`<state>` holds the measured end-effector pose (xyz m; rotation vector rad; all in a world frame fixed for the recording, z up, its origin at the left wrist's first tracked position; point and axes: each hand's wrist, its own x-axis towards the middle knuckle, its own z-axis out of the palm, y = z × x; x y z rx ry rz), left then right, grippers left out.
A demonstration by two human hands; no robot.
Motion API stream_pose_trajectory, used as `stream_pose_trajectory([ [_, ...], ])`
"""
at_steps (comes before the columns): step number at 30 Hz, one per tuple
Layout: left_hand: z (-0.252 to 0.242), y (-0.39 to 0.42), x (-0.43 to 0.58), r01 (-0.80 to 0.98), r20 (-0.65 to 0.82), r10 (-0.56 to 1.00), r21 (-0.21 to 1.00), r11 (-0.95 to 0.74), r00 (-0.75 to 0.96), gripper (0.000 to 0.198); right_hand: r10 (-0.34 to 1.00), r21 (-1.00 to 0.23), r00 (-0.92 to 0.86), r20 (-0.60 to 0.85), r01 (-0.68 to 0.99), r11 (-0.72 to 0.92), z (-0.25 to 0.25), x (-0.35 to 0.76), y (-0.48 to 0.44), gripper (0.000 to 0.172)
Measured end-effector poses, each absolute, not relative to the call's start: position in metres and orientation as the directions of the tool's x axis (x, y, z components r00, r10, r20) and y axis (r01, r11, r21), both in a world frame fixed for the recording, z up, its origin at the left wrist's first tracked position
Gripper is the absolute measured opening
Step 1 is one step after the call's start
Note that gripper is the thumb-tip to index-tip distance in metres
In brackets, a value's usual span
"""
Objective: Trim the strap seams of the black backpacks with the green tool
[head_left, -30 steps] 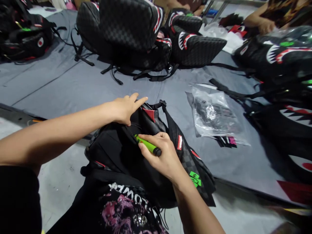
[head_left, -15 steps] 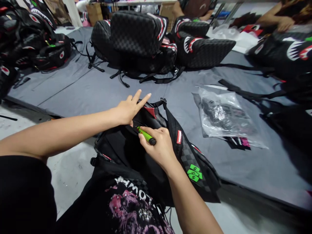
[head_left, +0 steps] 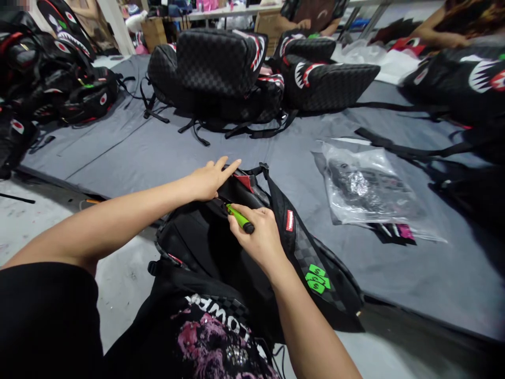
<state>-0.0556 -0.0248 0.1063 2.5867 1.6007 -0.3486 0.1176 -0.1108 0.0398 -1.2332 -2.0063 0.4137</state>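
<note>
A black backpack (head_left: pixel 197 231) lies against my lap and the table edge, its checkered side panel bearing green dollar patches (head_left: pixel 317 279). My right hand (head_left: pixel 260 234) grips a green pen-shaped tool with a black end (head_left: pixel 240 218), its dark tip pointing toward my left fingers over the backpack. My left hand (head_left: pixel 207 180) rests at the backpack's upper edge, thumb and a finger pinched low while other fingers stick out. What that pinch holds is too small to make out. Near it a red patch (head_left: pixel 243 182) shows on the backpack.
Checkered backpacks with shark mouths (head_left: pixel 221 63) sit at the back of the grey table (head_left: pixel 134 137). More black bags pile up on the left (head_left: pixel 79 95) and right (head_left: pixel 453 84). A clear plastic bag (head_left: pixel 366 184) lies to the right. Two people are across the table.
My left hand has lowered slightly, its raised fingers less spread. The green tool has shifted slightly right and stays in my right hand. The view has tilted a little.
</note>
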Motion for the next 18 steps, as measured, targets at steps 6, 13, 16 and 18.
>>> stream_pose_trajectory([
  [6,0.108,-0.034,-0.063,0.961,-0.176,0.954,0.176,-0.212,0.242,0.102,0.880,-0.665,-0.232,0.414,0.583,0.467,0.041,0.120,-0.109,0.016],
  [13,0.110,-0.028,-0.059,0.965,-0.279,0.923,0.092,-0.247,0.263,0.096,0.898,-0.702,-0.268,0.349,0.560,0.440,0.049,0.122,-0.104,0.021],
  [16,0.108,-0.024,-0.060,0.966,-0.278,0.925,0.092,-0.242,0.258,0.094,0.917,-0.713,-0.234,0.324,0.576,0.399,0.049,0.116,-0.103,0.019],
  [18,0.107,-0.024,-0.060,0.964,-0.274,0.925,0.122,-0.238,0.263,0.092,0.923,-0.703,-0.213,0.322,0.600,0.383,0.048,0.110,-0.101,0.019],
])
